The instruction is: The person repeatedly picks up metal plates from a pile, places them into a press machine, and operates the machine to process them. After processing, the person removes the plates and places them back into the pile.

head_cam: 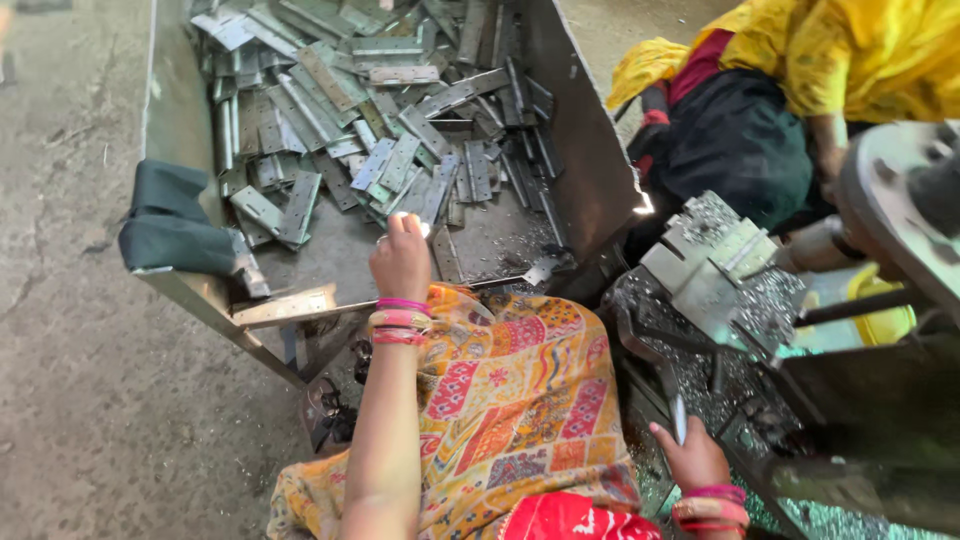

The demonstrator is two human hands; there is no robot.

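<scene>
the big metal bin [175, 110] sits on the concrete floor [70, 300], holding a heap of flat steel hinges [330, 110]. right of it stands a machine [790, 340] strewn with metal shavings. the left hand [400, 258] reaches into the bin, fingers closed on a hinge. the right hand [690, 455] grips a thin metal piece [679, 415] by the machine.

A flat, silvery steel hinge leaf [432, 196] with punched screw holes lies tilted at the near edge of a loose heap of like grey hinge plates [350, 100], touching the fingertips that close on it. A second narrow, shiny metal hinge piece [679, 418] stands almost upright, pinched at its lower end.
</scene>
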